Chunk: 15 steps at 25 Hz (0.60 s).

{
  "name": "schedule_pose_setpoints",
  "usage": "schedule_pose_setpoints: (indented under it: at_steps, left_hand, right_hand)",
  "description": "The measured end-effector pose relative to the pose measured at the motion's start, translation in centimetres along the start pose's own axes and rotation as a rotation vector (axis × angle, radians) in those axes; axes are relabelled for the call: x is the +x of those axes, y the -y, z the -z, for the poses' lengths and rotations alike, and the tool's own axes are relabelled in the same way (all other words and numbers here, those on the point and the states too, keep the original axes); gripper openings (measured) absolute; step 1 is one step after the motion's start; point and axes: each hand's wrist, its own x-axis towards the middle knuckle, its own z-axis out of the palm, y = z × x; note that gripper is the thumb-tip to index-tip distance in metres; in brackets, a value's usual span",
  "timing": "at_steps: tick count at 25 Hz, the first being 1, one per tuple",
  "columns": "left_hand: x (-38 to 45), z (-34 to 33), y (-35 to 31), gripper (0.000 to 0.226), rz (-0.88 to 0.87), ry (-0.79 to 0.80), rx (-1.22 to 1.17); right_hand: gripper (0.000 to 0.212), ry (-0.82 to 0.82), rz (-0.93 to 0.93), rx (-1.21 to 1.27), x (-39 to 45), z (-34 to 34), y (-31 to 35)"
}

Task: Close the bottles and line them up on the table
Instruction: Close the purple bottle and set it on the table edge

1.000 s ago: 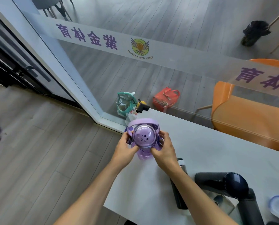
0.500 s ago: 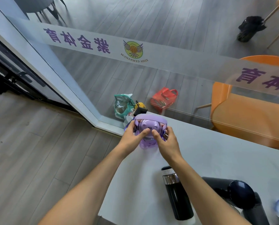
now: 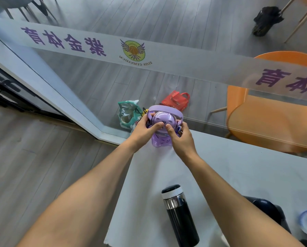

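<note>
Purple bottle (image 3: 161, 138) on table (image 3: 238, 175), lid on; both hands' grip closed round it.

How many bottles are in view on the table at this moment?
3 bottles, maybe more out of frame. The purple bottle stands at the far corner, both hands on it; the black flask stands nearer; a dark bottle lies at right, half hidden by the forearm.
</note>
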Motion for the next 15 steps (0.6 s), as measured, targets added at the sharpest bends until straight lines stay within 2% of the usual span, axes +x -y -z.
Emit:
schedule_pose_setpoints:
  at_steps: [4, 7, 9, 12, 15]
  left_hand:
    - [-1.1, -0.3, -0.6, 0.051, -0.018, -0.078, 0.05]
    - [-3.1, 0.3, -0.2, 0.057, -0.052, -0.153, 0.124]
    - [-5.4, 0.9, 1.6, 0.055, -0.012, -0.218, 0.194]
    - [-11.5, 0.8, 7.0, 0.054, 0.198, -0.222, 0.377]
    - [-18.7, -0.4, 11.4, 0.067, 0.474, -0.117, 0.387]
  right_hand:
    - [0.057, -0.003, -0.012, 0.008, -0.2, 0.0, 0.2]
    - [0.068, -0.016, -0.042, -0.023, -0.7, 0.1, 0.5]
    - [0.071, -0.041, -0.072, -0.041, -1.7, 0.3, 0.7]
    - [0.058, -0.073, -0.132, -0.089, -4.5, 0.7, -0.3]
    - [0.058, -0.024, -0.202, -0.163, -8.6, 0.6, -3.1]
